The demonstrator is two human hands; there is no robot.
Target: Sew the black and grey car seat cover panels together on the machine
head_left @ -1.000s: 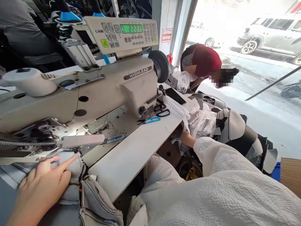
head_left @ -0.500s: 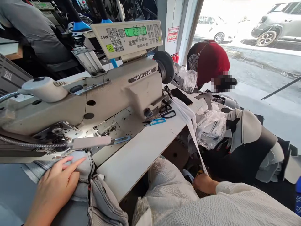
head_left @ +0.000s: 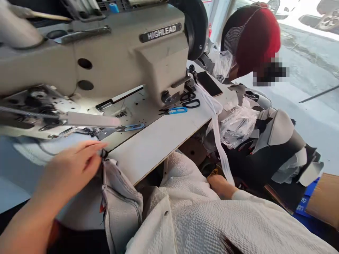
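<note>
My left hand (head_left: 72, 169), blurred, has its fingers and thumb closed over the edge of a grey sewn fabric piece (head_left: 123, 197) with dark seams. The fabric lies at the front of the sewing machine (head_left: 127, 60) and hangs over the table's near edge. Just beyond my fingertips are the lit needle area and a blue-handled thread snip (head_left: 134, 127). My right hand (head_left: 221, 186) is low beside my knee, below the table edge, fingers curled and mostly hidden. A white strip (head_left: 221, 155) runs down beside it, and something small and yellow shows at its fingers.
On the table (head_left: 156, 141) lie another blue thread snip (head_left: 174, 110), black-handled scissors (head_left: 191, 103) and a dark flat phone-like object (head_left: 210, 83). Right of it are cut grey pieces (head_left: 282, 127), plastic-wrapped bundles (head_left: 238, 123) and a cardboard box (head_left: 327, 201). A person in red (head_left: 256, 38) bends over behind.
The view has tipped down and closer. My left hand, spread flat on the fabric before, has its fingers drawn together at the fabric's edge. My right hand stays low beside the white strip.
</note>
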